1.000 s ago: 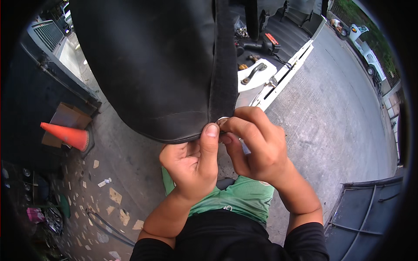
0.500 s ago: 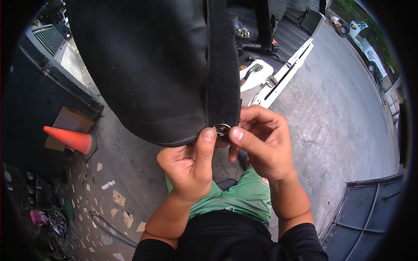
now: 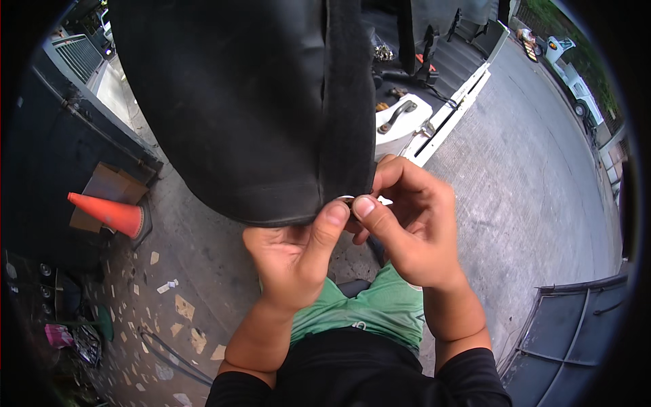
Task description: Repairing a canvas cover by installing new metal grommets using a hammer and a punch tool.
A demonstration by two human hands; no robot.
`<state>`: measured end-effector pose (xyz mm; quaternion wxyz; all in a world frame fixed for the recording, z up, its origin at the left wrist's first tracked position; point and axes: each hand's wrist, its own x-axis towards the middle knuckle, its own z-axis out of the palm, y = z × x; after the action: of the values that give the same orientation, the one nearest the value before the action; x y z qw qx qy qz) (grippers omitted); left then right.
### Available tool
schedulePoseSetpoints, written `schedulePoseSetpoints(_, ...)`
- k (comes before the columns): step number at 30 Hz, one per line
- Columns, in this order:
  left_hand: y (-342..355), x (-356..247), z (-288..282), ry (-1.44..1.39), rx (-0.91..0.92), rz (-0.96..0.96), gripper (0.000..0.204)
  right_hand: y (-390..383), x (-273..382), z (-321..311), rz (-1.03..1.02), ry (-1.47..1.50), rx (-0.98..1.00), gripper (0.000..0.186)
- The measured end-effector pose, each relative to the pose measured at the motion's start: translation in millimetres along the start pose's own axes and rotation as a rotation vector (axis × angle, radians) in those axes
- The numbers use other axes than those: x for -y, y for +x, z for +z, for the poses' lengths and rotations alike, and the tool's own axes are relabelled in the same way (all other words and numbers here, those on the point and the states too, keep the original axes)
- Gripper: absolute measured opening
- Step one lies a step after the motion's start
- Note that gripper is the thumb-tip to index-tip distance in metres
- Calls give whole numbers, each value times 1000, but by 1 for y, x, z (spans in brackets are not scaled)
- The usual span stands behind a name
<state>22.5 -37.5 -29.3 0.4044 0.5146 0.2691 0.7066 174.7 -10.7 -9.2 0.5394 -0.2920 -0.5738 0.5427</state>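
A large black leather-like cover hangs in front of me, with a fuzzy black strip along its right side. At the lower corner of that strip is a small metal ring fastener, mostly hidden by my two thumbs. My left hand is closed on the cover's bottom edge, thumb on top beside the ring and fingers behind the material. From the other side, my right hand pinches the fastener at the corner, its thumb nearly touching the left one. Its other fingers are curled behind.
Behind the cover stands a white-edged vehicle bed with a white lidded box and loose hardware. An orange traffic cone and cardboard lie left. A dark metal panel is at lower right; a small white vehicle stands far right.
Both thumbs have closed in over the ring, which showed more fully before. The cover's lower edge has risen slightly, and my right hand has shifted up a little.
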Motion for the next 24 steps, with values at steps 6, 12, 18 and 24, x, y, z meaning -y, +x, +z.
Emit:
schedulePoseSetpoints(6,2,4,2,24,-99,-23,13,5,2,-6,48,-18,44,11)
schedulePoseSetpoints(12,6,12,11,-10,-101,-32,12,5,2,-16,59,-23,8,14)
schedulePoseSetpoints(18,12,35,49,-89,-71,1,11,4,5,-42,-84,-57,-101,17)
schedulePoseSetpoints(24,25,64,98,-108,-204,82,11,18,6,-78,-164,-99,-212,22)
